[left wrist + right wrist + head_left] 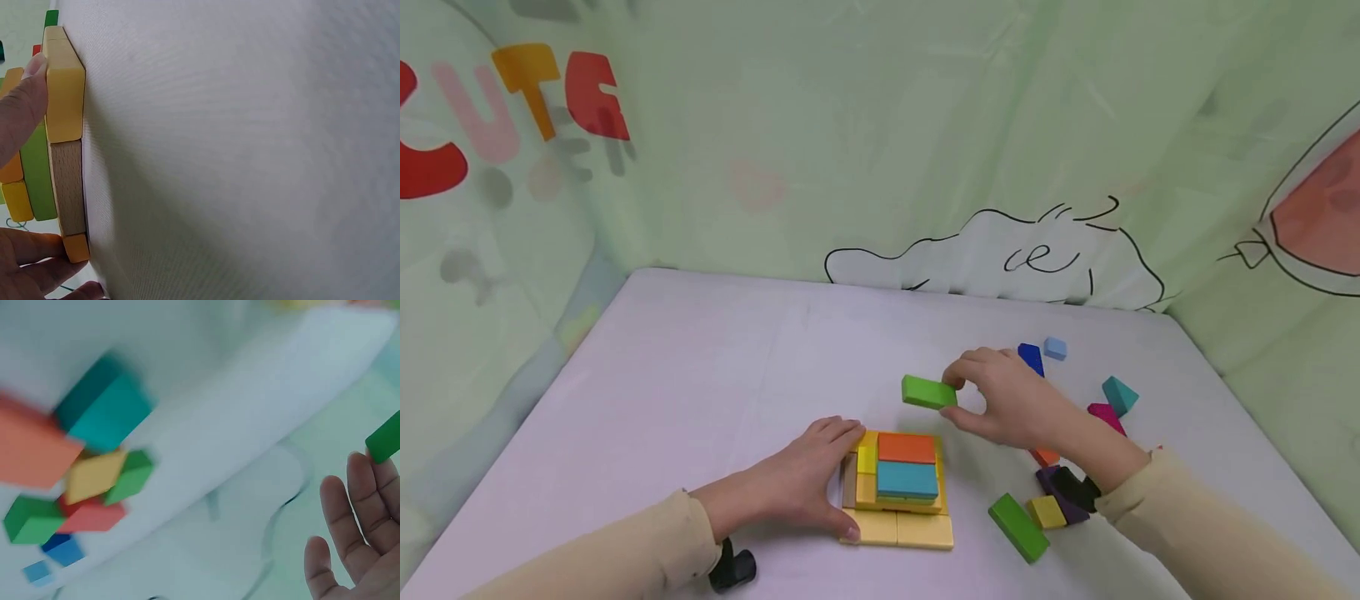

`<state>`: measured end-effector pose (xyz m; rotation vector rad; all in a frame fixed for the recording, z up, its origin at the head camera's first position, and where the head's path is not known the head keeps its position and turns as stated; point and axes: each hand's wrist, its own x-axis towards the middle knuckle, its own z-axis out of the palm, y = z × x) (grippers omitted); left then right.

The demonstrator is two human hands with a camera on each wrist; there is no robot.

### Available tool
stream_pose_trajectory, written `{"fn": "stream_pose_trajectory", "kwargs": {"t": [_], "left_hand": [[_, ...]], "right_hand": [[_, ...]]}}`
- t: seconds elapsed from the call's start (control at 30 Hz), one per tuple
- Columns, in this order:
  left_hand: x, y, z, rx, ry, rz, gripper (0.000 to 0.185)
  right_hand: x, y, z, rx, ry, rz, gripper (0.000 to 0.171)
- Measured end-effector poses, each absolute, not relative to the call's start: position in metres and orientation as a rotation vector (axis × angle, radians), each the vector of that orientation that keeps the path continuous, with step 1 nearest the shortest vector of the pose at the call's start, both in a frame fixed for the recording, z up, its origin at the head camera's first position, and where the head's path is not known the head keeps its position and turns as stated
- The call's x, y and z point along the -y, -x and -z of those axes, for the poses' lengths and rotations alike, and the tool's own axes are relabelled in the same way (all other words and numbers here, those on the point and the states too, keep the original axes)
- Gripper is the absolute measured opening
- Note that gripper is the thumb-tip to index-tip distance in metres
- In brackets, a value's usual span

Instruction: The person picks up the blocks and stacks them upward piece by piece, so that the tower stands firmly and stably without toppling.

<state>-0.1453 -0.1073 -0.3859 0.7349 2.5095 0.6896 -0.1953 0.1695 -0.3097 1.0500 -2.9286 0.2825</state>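
Observation:
A low layered stack of wooden blocks (907,479) stands near the table's front, with pale yellow pieces at the base and an orange and a blue block side by side on top. My left hand (808,475) holds the stack's left side, its thumb at the front corner and its fingers at the back. The left wrist view shows the base blocks (65,103) between thumb and fingers. Behind and to the right of the stack, my right hand (1011,400) pinches one end of a green rectangular block (927,392) in the air. Only part of that block appears in the right wrist view.
Loose blocks lie at the right: a green one (1018,528), a yellow one (1047,512), a purple one (1075,512), a magenta one (1107,414), a teal triangular one (1120,396) and a light blue one (1056,348). The right forearm hides part of this group. A printed curtain borders the table.

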Motion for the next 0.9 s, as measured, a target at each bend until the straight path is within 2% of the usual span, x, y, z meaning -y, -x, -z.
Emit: {"fn": "stream_pose_trajectory", "kwargs": {"t": [0.23, 0.9], "left_hand": [[0.108, 0.145, 0.385, -2.513, -0.769, -0.721, 0.112], [0.109, 0.143, 0.385, -2.511, -0.792, -0.734, 0.113]], "right_hand": [[-0.156, 0.163, 0.307, 2.913, -1.164, -0.192, 0.026], [-0.149, 0.156, 0.310, 2.968, -1.137, -0.153, 0.031]]}}
